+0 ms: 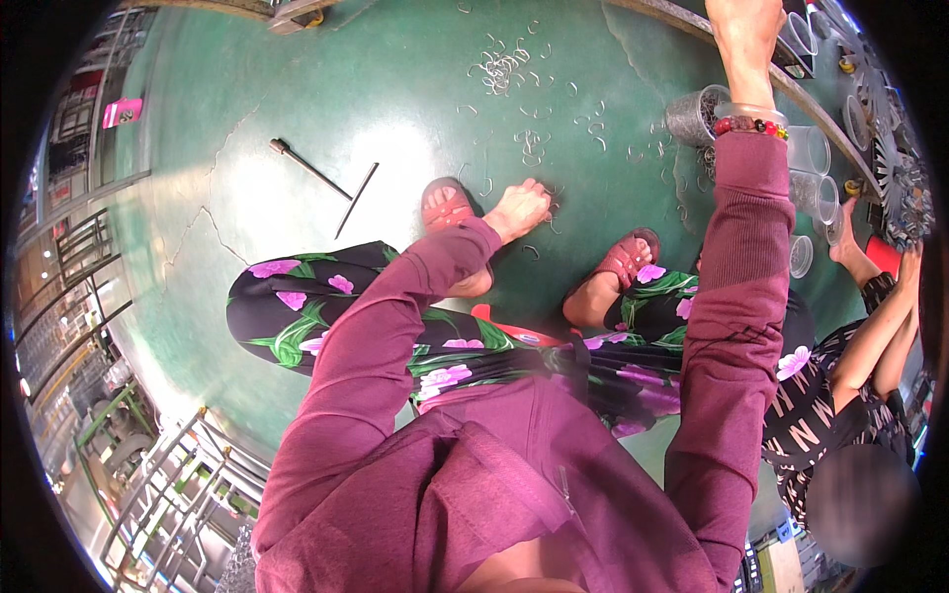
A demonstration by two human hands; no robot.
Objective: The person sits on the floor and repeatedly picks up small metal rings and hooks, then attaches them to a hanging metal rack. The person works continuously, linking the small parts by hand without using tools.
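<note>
My left hand (521, 210) is down at the green floor between my sandalled feet, fingers curled together among small curved metal pieces. What it holds, if anything, is hidden. More curved metal pieces (504, 69) lie in a loose pile and scattered beyond it. Stretched far forward at the upper right, my right hand (746, 35) is by a curved metal rail (820, 104); its fingers are cut off or hidden. Below that wrist, a clear plastic tub (692, 119) lies tipped, with metal pieces in and near its mouth.
A T-shaped metal tool (351, 198) lies on the floor at left. Clear plastic cups (811, 151) line the right, near a heap of metal pieces (905, 198). Another person (840, 415) sits close at right, arms reaching toward that heap. Metal racks (168, 494) stand at left.
</note>
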